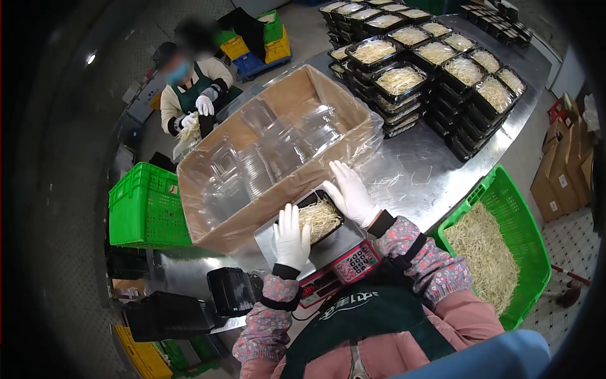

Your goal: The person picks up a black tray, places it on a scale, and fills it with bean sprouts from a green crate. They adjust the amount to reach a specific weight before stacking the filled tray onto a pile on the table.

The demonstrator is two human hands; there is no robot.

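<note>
A black plastic tray of bean sprouts (320, 219) sits on the metal plate of a red scale (357, 261) with a keypad and a lit display. My left hand (291, 240), in a white glove, is at the tray's left side with its fingers stretched out. On the opposite side my right hand (352, 194), also gloved, lies at the tray's upper right edge, fingers extended and thumb near the rim. Neither hand is wrapped around the tray. Just beyond my hands stands a lined cardboard box (278, 203) holding stacked clear plastic lids (254, 170).
Filled trays (401, 80) are stacked at the back right. A green crate (527, 243) of loose sprouts stands at my right. Empty black trays (233, 290) lie at lower left, below a green crate (146, 205). Across the table a person (196, 88) handles sprouts.
</note>
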